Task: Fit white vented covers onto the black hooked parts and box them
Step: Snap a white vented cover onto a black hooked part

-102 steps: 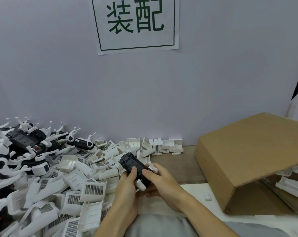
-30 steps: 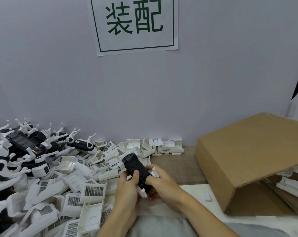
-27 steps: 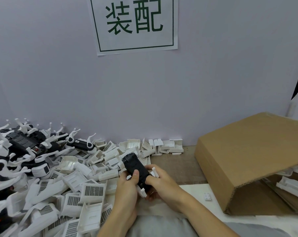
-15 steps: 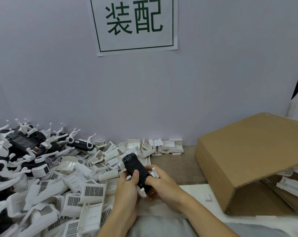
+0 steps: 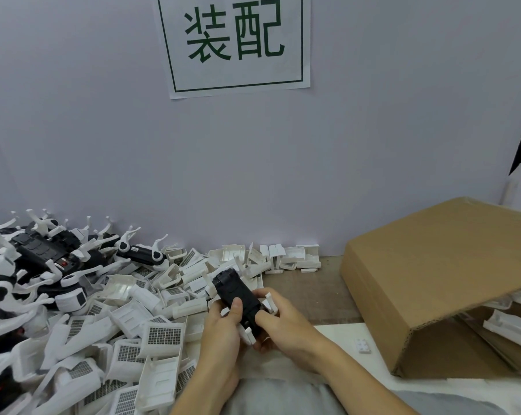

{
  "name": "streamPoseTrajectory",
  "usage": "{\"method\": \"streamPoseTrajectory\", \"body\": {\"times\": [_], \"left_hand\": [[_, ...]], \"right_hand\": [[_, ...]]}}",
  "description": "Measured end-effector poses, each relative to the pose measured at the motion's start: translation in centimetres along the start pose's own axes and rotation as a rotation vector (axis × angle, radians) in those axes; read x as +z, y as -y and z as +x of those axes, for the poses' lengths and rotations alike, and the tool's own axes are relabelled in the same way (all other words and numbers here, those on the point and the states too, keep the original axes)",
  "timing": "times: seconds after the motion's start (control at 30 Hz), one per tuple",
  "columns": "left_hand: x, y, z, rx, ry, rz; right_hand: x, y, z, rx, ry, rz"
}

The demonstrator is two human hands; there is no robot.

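A pale wall [image 5: 253, 181] fills the upper part of the view, with a white paper sign [image 5: 235, 43] bearing two green characters at 12 o'clock. At 3 o'clock a large cardboard box [image 5: 427, 271] lies on the table [image 5: 301, 292], its open side facing 4 o'clock, with white moulded pieces [image 5: 504, 330] showing inside. From 8 to 10 o'clock spreads a heap of white vented covers [image 5: 163, 336], running back toward the wall; behind it at 9 o'clock lies a pile of black hooked parts [image 5: 43, 253] with white curved hooks sticking up. At the centre, slightly toward 6 o'clock, both hands meet over a held black part [image 5: 235, 295], tilted with its far end toward 11 o'clock and white tabs showing at its near end. The left hand [image 5: 223, 333] has its grip closed on it, thumb pressed on top. The right hand [image 5: 283, 324] also grips it from the 3 o'clock side, fingers curled round its lower end. A small white clip [image 5: 361, 345] lies on a white sheet [image 5: 337, 330] at 4 o'clock, just beside the box.
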State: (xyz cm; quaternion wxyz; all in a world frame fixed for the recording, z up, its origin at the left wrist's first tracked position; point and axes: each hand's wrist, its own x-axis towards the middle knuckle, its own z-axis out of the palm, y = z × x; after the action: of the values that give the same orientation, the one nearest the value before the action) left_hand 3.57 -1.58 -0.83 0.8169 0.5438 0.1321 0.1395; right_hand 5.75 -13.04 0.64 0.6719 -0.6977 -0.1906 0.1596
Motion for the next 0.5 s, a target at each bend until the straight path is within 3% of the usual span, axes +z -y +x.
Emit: {"method": "streamPoseTrajectory", "body": {"times": [0.3,0.4,0.5], "left_hand": [[0.0,-0.8,-0.1,0.058,-0.059,-0.122],[-0.3,-1.5,0.0,0.084,-0.144,-0.355],[-1.0,-2.4,-0.2,0.016,-0.169,-0.63]], "right_hand": [[-0.4,-0.2,0.1,-0.006,0.085,0.036],[-0.6,-0.5,0.5,-0.061,-0.103,-0.036],[-0.8,-0.8,0.5,-0.162,-0.229,-0.357]]}}
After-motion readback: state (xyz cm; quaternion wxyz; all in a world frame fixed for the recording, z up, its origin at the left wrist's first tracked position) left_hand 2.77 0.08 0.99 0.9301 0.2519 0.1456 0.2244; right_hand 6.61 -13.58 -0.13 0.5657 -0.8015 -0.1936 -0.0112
